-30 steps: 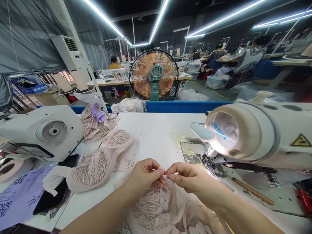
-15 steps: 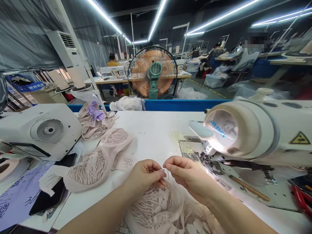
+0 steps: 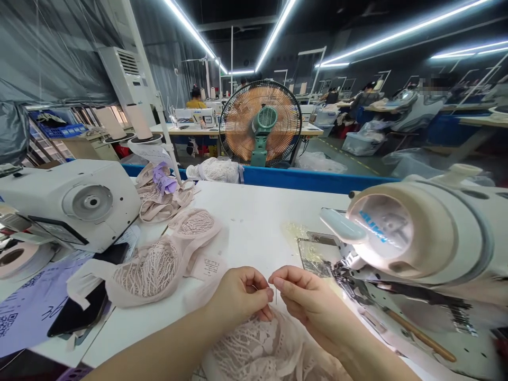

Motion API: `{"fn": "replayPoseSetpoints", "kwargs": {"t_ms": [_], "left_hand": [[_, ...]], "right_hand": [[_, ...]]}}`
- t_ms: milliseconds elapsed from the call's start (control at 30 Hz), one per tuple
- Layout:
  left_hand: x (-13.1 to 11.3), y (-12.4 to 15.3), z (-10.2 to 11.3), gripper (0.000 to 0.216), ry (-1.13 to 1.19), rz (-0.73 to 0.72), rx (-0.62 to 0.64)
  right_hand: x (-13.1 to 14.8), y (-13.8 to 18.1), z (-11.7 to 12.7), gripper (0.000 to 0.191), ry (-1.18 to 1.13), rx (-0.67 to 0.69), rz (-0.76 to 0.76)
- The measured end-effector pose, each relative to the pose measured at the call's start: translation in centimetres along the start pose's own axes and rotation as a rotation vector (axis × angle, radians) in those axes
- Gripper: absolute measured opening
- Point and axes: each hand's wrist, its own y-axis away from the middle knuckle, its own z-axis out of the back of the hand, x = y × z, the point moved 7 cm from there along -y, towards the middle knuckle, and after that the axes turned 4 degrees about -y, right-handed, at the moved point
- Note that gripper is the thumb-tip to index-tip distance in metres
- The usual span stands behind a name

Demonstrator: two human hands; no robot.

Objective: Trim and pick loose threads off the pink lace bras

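A pale pink lace bra (image 3: 254,349) lies bunched at the table's front edge, beneath both hands. My left hand (image 3: 242,296) is closed, thumb against bent fingers, pinching an edge of this bra just above the lace cup. Close beside it, my right hand (image 3: 304,296) is pinched too, its thumb and index fingertips almost meeting the left hand's. Whatever sits in that right pinch is too small to make out. Another lace bra (image 3: 148,270) rests on the table to the left, with a printed white label (image 3: 206,266) beside it.
On the right stands a sewing machine (image 3: 381,227), with a wooden-handled tool (image 3: 423,336) by its base. Another machine (image 3: 67,203) is at left, near a phone (image 3: 77,312) and purple paper (image 3: 27,312). Behind the white table (image 3: 254,211) are a blue edge and a large fan (image 3: 260,124).
The view has swung slightly left, so the machines and fan sit farther right. Both hands keep their pinches, fingertips still close together over the bra.
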Motion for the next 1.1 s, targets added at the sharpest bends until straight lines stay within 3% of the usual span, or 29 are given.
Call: {"fn": "replayPoseSetpoints", "kwargs": {"t_ms": [600,1100], "left_hand": [[-0.26,0.34,0.24,0.004,-0.097,-0.040,-0.026],[0.28,0.21,-0.32,0.012,-0.015,-0.032,0.076]], "right_hand": [[-0.07,0.15,0.64,0.029,-0.006,-0.088,0.056],[-0.39,-0.01,0.82,0.023,0.007,-0.085,0.057]]}}
